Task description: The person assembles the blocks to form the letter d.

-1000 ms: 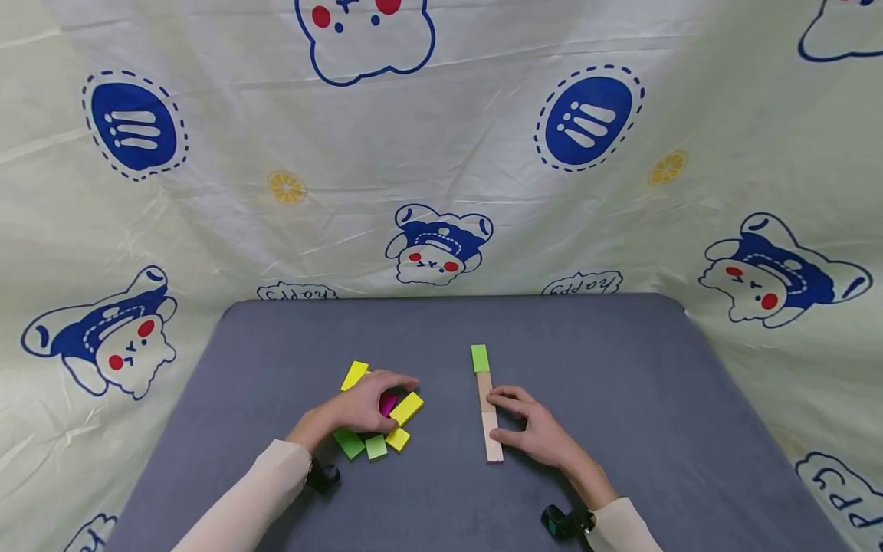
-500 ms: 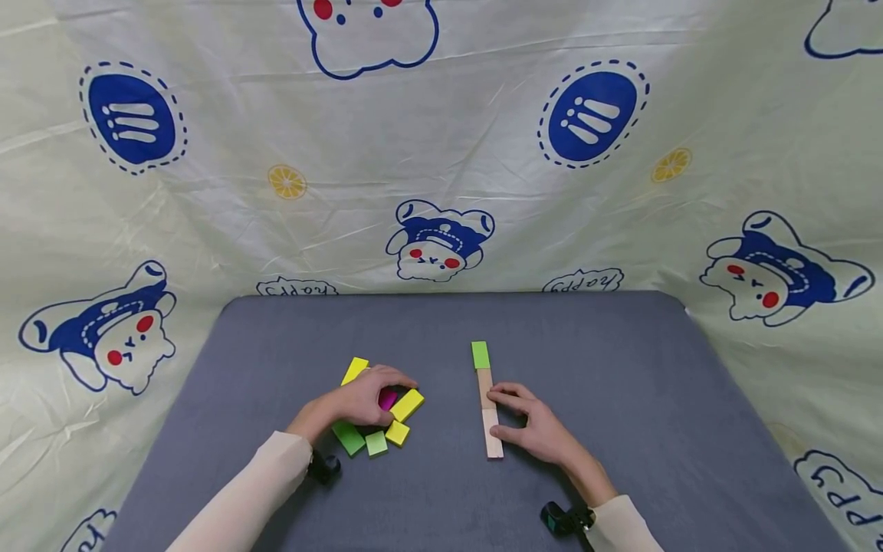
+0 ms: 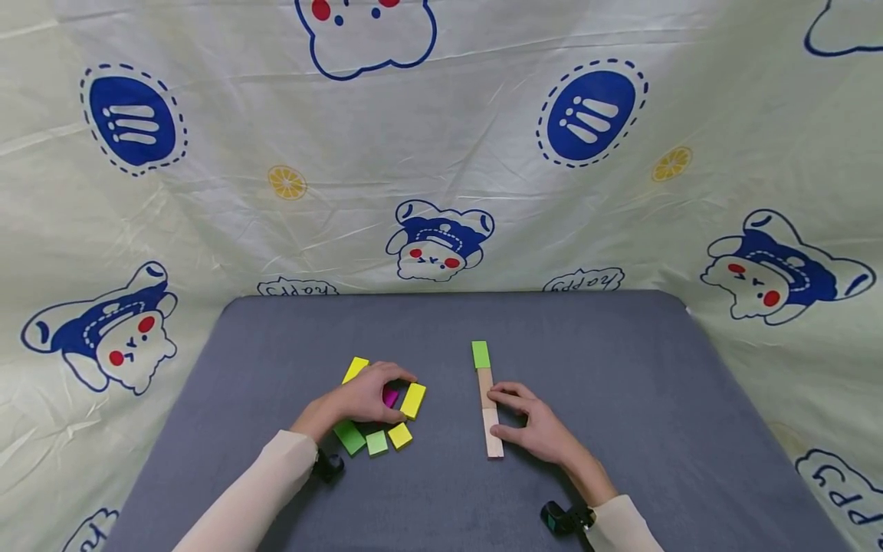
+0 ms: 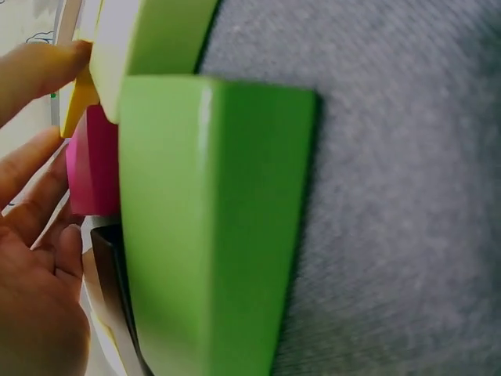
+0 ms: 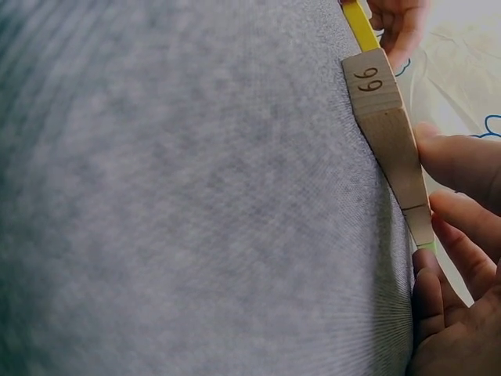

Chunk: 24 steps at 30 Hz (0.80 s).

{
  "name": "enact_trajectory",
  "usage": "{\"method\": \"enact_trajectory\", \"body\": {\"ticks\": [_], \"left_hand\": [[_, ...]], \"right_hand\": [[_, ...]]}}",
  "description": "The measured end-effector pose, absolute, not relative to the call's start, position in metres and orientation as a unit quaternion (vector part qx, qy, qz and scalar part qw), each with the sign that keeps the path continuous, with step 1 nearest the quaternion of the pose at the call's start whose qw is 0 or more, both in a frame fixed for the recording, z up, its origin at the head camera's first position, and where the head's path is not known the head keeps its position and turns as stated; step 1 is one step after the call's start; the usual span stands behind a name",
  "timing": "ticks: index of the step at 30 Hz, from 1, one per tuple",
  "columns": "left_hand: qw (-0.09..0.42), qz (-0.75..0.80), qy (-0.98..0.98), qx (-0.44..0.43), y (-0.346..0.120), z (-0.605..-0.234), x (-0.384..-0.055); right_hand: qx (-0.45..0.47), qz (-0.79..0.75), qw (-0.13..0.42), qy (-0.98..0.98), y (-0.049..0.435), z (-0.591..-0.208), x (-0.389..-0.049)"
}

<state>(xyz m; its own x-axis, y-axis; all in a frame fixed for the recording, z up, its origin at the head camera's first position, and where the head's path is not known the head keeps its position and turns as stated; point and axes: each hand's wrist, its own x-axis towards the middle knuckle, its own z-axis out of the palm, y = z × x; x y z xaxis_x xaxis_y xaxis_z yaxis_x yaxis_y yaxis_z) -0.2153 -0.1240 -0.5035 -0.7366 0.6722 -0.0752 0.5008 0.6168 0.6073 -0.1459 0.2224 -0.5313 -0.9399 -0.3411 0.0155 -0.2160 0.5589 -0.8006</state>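
In the head view, my left hand (image 3: 363, 396) is over a loose cluster of blocks, gripping a yellow block (image 3: 413, 401) by its ends between thumb and fingers. Beneath that hand a magenta block (image 3: 390, 396) shows in part. My right hand (image 3: 534, 425) rests thumb and fingertips against the right side of a straight row: a light green block (image 3: 480, 355) at the far end, then a wooden block (image 3: 486, 389) and a paler wooden block (image 3: 492, 433). In the right wrist view, the wooden block's end (image 5: 369, 82) bears printed digits.
Around my left hand lie another yellow block (image 3: 355, 369), a green block (image 3: 349, 438), a small light green block (image 3: 376, 443) and a small yellow block (image 3: 400, 436). The grey tabletop (image 3: 441, 498) reaches back to a printed cloth (image 3: 441, 138).
My left hand has turned the yellow block more upright in the head view and shifted it slightly away and to the right. The right hand and the row stay put.
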Motion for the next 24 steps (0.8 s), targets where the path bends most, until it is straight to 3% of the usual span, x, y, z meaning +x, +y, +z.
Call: {"method": "enact_trajectory", "body": {"ticks": [10, 24], "left_hand": [[0.16, 0.294, 0.894, 0.299, -0.118, -0.502, -0.222], [0.097, 0.35, 0.904, 0.224, -0.086, -0.493, -0.238]], "right_hand": [[-0.165, -0.441, 0.064, 0.88, 0.221, -0.532, -0.146], [-0.165, -0.442, 0.065, 0.88, 0.221, -0.532, -0.146]]}}
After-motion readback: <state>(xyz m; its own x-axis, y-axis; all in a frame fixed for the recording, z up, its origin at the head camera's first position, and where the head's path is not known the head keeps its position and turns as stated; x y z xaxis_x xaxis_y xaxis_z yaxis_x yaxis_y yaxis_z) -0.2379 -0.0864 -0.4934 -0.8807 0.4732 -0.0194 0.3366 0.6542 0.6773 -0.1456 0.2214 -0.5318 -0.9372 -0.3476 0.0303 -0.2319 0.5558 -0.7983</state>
